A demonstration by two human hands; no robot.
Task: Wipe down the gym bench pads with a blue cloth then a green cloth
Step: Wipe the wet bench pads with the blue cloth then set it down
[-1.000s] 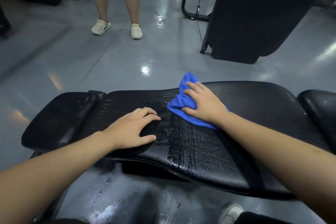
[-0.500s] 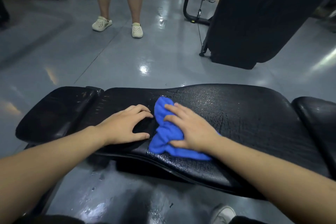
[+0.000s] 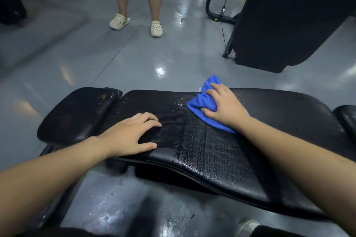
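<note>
Blue cloth (image 3: 204, 104) lay bunched under the right hand (image 3: 225, 106), gripped against the wet bench pad (image 3: 212, 150) (black, glistening); left hand (image 3: 131, 136) rested spread beside it.

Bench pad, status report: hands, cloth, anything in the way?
Left hand flat on the long pad, bracing. Right hand presses blue cloth at the pad's far edge. Wet streak below the cloth. Bystander's legs beyond, clear of the bench.
</note>
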